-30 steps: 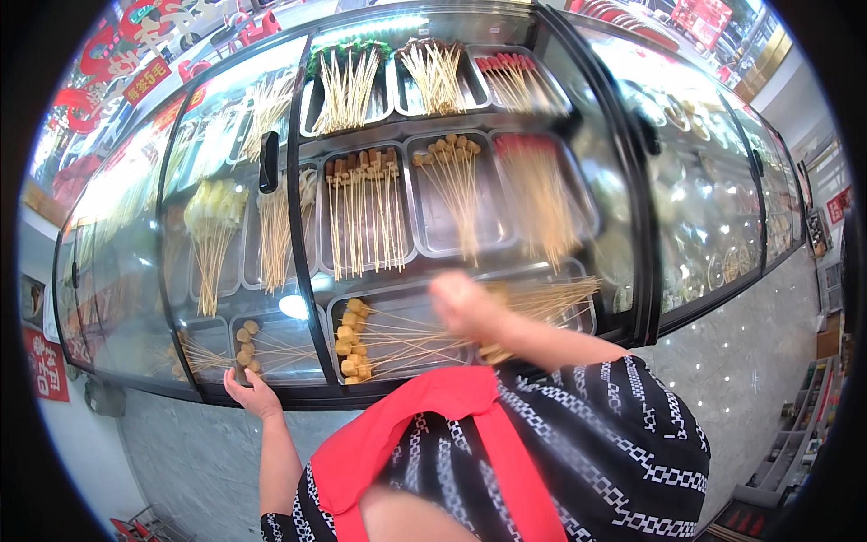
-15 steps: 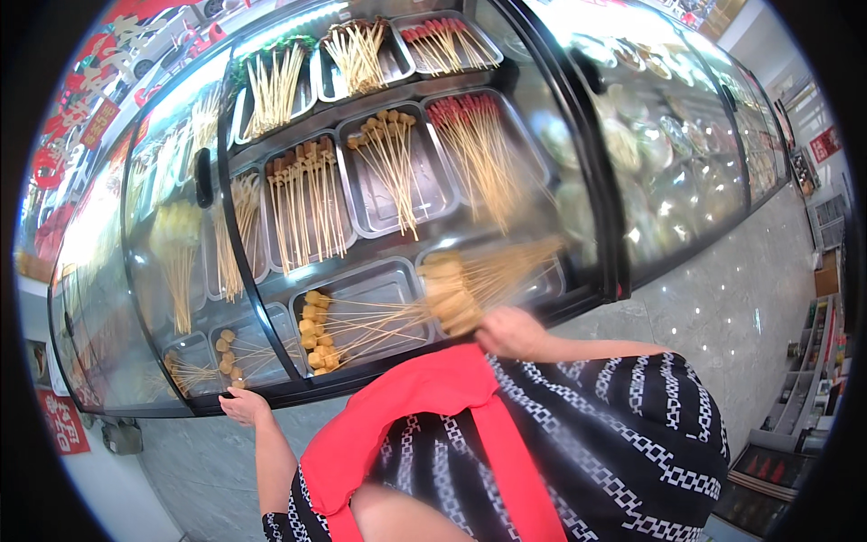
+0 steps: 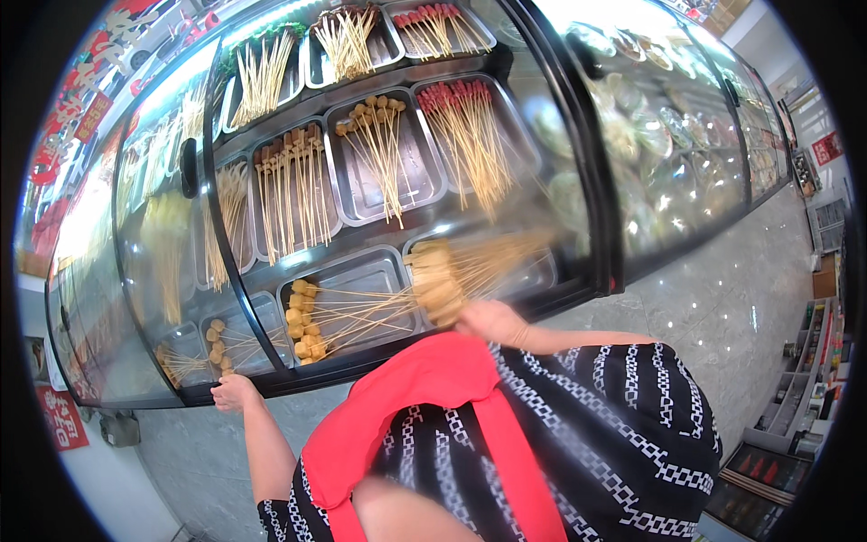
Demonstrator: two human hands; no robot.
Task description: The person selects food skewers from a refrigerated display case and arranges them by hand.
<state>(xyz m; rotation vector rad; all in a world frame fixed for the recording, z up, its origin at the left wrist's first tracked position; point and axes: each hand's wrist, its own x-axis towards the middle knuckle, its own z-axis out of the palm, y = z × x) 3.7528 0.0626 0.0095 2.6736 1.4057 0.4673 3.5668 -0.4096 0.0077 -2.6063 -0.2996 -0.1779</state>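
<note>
A glass-fronted display cabinet holds metal trays of skewered food. My right hand [image 3: 490, 323] is closed at the cabinet's front edge, against the near end of flat pale-yellow skewers [image 3: 437, 282]; its fingertips are partly hidden, so I cannot make out what they grip. Those skewers lie in the front right tray [image 3: 539, 273], sticks pointing right. Beside it, skewers of round golden pieces [image 3: 303, 318] lie in another tray [image 3: 379, 262], sticks pointing right. My left hand [image 3: 237, 393] is at the cabinet's lower frame [image 3: 271, 386], fingers loosely bent and apart, holding nothing visible.
Behind are trays of skewered balls [image 3: 384, 105], brown pieces [image 3: 302, 144] and red pieces [image 3: 459, 95]. A dark upright frame [image 3: 591, 163] borders the opening on the right; glass with a dark handle [image 3: 189, 167] covers the left. Shelves [image 3: 795, 361] stand far right.
The whole view has shifted slightly, so the cabinet sits a little further up and left. Both hands stay at nearly the same places on its front edge.
</note>
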